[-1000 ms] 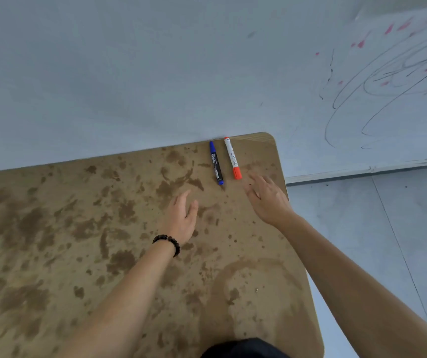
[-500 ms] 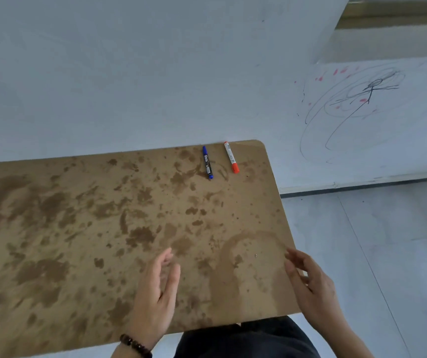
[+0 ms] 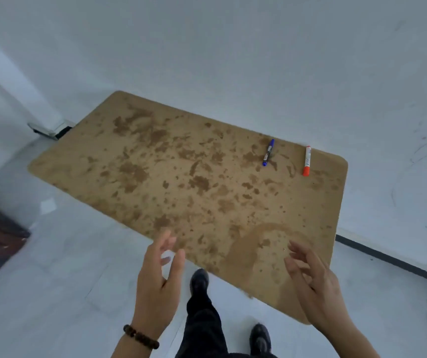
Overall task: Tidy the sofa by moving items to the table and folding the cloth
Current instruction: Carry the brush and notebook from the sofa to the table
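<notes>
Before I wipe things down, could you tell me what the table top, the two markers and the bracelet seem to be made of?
Table top: seemingly tan wood or laminate board, matt, blotched dark brown. Blue marker and orange-capped marker: likely smooth plastic, with printed barrels. Bracelet: dark round beads, perhaps wood; too blurred to be sure.

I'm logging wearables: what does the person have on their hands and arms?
Forearms are bare, no sleeves in view. The left hand has a bracelet of dark brown round beads at its wrist. The right hand shows no glove, ring or watch.
</notes>
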Tool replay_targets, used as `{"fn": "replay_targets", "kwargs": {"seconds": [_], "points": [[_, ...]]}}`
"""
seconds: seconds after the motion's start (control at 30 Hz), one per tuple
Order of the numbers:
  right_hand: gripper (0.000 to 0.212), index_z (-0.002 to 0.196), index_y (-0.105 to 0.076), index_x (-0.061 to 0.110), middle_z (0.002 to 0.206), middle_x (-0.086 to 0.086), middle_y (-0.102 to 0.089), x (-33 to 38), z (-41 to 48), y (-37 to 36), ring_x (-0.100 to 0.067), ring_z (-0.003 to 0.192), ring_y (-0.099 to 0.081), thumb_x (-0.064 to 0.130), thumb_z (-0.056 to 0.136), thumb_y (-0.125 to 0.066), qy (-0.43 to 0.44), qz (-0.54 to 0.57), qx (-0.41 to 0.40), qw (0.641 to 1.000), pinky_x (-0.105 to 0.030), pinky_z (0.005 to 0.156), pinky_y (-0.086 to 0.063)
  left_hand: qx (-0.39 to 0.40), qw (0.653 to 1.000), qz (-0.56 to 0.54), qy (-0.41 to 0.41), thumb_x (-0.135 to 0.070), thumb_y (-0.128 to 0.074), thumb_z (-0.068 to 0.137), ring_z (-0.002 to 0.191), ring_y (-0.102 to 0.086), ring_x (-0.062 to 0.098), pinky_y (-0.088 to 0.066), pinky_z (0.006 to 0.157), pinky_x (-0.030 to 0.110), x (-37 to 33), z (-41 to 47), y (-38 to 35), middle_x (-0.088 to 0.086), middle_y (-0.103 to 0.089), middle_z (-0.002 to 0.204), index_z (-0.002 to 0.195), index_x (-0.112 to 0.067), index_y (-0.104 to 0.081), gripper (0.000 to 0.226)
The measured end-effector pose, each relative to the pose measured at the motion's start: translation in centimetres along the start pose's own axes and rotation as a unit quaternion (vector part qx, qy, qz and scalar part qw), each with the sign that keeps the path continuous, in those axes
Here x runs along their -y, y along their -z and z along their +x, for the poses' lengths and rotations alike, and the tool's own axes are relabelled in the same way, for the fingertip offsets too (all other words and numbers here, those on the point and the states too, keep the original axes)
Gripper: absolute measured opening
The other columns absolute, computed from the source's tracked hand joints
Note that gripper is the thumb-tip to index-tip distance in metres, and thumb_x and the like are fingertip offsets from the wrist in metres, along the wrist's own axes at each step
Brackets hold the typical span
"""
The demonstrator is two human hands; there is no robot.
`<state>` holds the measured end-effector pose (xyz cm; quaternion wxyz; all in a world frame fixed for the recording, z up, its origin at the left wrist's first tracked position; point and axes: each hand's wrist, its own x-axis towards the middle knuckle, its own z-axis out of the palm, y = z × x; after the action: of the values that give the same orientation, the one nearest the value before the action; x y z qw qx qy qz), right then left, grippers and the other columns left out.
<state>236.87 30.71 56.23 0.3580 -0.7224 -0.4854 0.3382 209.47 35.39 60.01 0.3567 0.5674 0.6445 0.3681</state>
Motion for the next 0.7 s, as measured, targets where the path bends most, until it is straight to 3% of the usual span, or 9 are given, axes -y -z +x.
{"fn": "replay_targets", "kwargs": {"seconds": [0.1,0.2,0.27,0.37,0.47,0.6,0.7], "points": [[0.049,0.127,-0.054,0.035,0.122,0.023,-0.058,0.8,-1.0,-3.4,0.009,0.109,-0.056,0.066,0.091,-0.041,0.046,-0.007,0.084,0.995,-0.016,0.083,-0.047,-0.072,0.996,0.010,0.045,-0.041,-0.049,0.089,0.116,-0.052,-0.006,-0.047,0.091,0.020,2.4,-5.6,4.0,-0.023,-0.058,0.122,0.135,-0.027,-0.046,0.049],[0.038,0.124,-0.050,0.041,0.120,0.022,-0.058,4.6,-2.6,-7.8,0.008,0.102,-0.060,0.057,0.090,-0.048,0.071,-0.003,0.177,0.982,-0.023,0.085,-0.050,-0.169,0.982,0.016,0.083,-0.038,-0.051,0.089,0.113,-0.054,-0.006,-0.043,0.086,0.004,4.7,-10.8,9.4,-0.028,-0.057,0.119,0.134,-0.029,-0.047,0.046],[0.035,0.121,-0.049,0.044,0.118,0.027,-0.058,7.6,-4.2,-11.4,0.007,0.107,-0.059,0.057,0.089,-0.050,0.113,-0.004,0.237,0.965,-0.019,0.086,-0.049,-0.241,0.964,0.014,0.110,-0.038,-0.051,0.088,0.113,-0.054,-0.006,-0.041,0.084,0.001,6.4,-14.3,13.2,-0.023,-0.059,0.119,0.134,-0.029,-0.047,0.047],[0.034,0.121,-0.048,0.049,0.122,0.033,-0.055,12.1,-7.3,-17.6,0.006,0.115,-0.055,0.063,0.090,-0.049,0.193,-0.013,0.313,0.930,-0.016,0.083,-0.048,-0.349,0.926,-0.008,0.141,-0.036,-0.052,0.089,0.114,-0.054,-0.008,-0.043,0.085,0.003,9.5,-19.7,18.4,-0.017,-0.060,0.122,0.135,-0.026,-0.047,0.047],[0.034,0.123,-0.049,0.047,0.124,0.032,-0.055,16.6,-10.7,-24.5,0.003,0.115,-0.056,0.050,0.089,-0.054,0.242,-0.016,0.365,0.899,-0.020,0.084,-0.050,-0.434,0.883,-0.033,0.178,-0.034,-0.053,0.088,0.114,-0.054,-0.005,-0.046,0.083,0.013,13.1,-24.8,22.9,-0.015,-0.062,0.119,0.130,-0.034,-0.047,0.043],[0.040,0.126,-0.054,0.036,0.122,0.030,-0.057,21.4,-16.5,-34.2,0.005,0.111,-0.058,0.043,0.087,-0.057,0.289,-0.029,0.412,0.864,-0.005,0.081,-0.047,-0.518,0.824,-0.059,0.221,-0.036,-0.054,0.084,0.110,-0.056,-0.005,-0.045,0.080,0.003,18.2,-30.2,29.8,-0.023,-0.061,0.114,0.120,-0.046,-0.046,0.038],[0.045,0.128,-0.055,0.032,0.120,0.022,-0.062,24.0,-20.2,-40.3,0.002,0.111,-0.059,0.045,0.085,-0.058,0.310,-0.041,0.450,0.836,-0.006,0.081,-0.048,-0.559,0.791,-0.057,0.244,-0.030,-0.055,0.087,0.109,-0.057,-0.005,-0.045,0.078,0.003,21.2,-32.9,34.6,-0.023,-0.061,0.113,0.120,-0.045,-0.045,0.037]]}}
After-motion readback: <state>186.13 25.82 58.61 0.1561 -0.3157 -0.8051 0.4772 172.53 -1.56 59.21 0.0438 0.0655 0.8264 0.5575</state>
